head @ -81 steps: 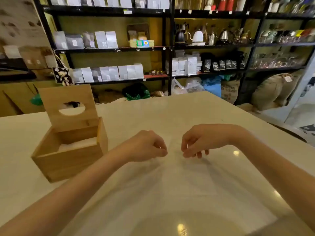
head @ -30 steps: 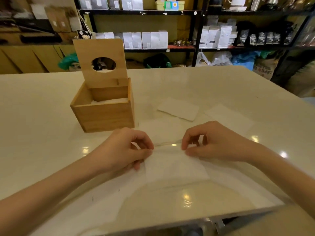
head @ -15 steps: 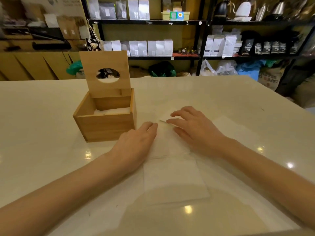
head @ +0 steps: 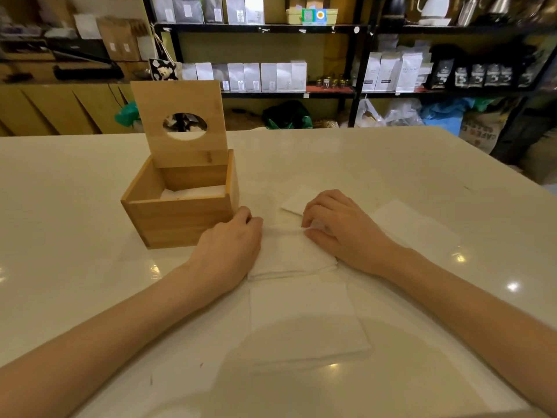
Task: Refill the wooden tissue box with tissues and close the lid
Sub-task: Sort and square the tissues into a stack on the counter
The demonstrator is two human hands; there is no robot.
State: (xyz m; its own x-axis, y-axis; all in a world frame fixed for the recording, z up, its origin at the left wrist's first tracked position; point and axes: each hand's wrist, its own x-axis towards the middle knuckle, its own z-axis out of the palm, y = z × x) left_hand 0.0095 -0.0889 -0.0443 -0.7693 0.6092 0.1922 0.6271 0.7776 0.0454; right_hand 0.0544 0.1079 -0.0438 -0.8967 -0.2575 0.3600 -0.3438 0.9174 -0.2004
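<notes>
My left hand [head: 230, 245] and right hand [head: 340, 233] lie flat on the desk [head: 75, 282], fingers curled onto a folded tissue [head: 289, 254] beside the open wooden tissue box [head: 180, 212]. If I lift it carelessly, it may unfold and not fit.

tissue box [head: 180, 212] left of folded tissue [head: 289, 251] | tissues [head: 193, 192] inside box

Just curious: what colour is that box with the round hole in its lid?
Light honey-brown wood, plain grain; the tissue box shows clearly in the head view.
</notes>
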